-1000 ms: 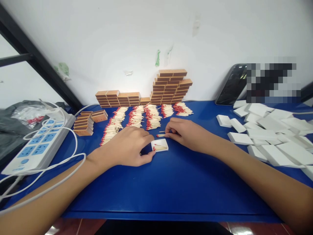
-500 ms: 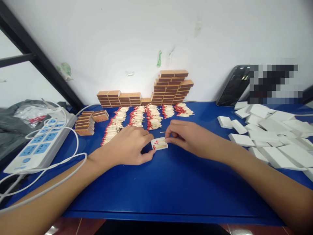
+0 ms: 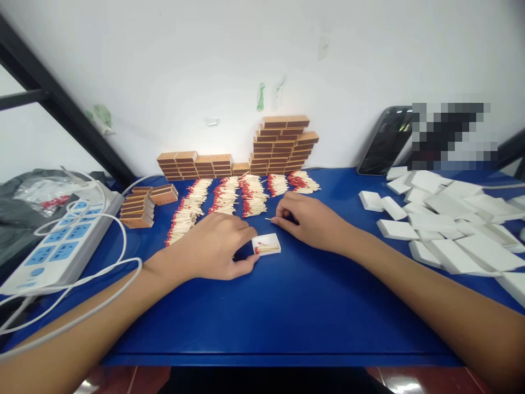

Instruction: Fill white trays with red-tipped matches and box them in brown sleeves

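A small white matchbox tray (image 3: 275, 241) lies on the blue table, with a few red-headed matches (image 3: 266, 249) inside along its near side. My left hand (image 3: 219, 246) has its thumb and forefinger closed on the tray's left end. Just beyond the tray's right corner, my right hand (image 3: 305, 221) pinches a thin matchstick (image 3: 268, 219), whose pale end pokes out to the left. The rest of that stick is hidden by the fingers. Behind my hands lie rows of loose matches (image 3: 253, 197), their red heads mostly to the left.
Brown matchboxes (image 3: 283, 145) are stacked against the wall, with more boxes (image 3: 137, 210) at the left. A power strip (image 3: 61, 241) with white cables lies at far left, one cable passing over my left forearm. White trays (image 3: 447, 219) are heaped at right near a phone (image 3: 385, 139).
My right hand has drawn back from the tray's right end, slightly up and away, with the matchstick in its fingers. My left hand stays on the tray. The whole view has shifted slightly.
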The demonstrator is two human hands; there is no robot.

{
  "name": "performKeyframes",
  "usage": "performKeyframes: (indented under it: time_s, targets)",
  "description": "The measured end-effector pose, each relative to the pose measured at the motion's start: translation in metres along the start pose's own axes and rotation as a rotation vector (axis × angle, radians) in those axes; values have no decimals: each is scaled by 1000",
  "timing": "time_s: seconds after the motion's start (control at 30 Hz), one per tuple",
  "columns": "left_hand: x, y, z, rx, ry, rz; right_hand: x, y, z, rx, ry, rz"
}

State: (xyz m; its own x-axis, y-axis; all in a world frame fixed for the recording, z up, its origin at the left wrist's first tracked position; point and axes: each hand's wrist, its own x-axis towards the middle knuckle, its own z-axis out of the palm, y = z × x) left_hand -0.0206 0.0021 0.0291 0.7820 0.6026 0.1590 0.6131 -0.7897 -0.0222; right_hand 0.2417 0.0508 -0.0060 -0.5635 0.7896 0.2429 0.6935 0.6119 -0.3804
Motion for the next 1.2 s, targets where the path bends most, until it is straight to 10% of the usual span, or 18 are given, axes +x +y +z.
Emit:
performKeyframes:
  time_s: [0.5, 1.2]
  targets:
    - [2, 2, -1, 6, -12, -1, 18, 7, 19, 121, 160, -67]
    - [2, 0, 1, 1, -7, -9, 6, 7, -13, 84, -36, -18]
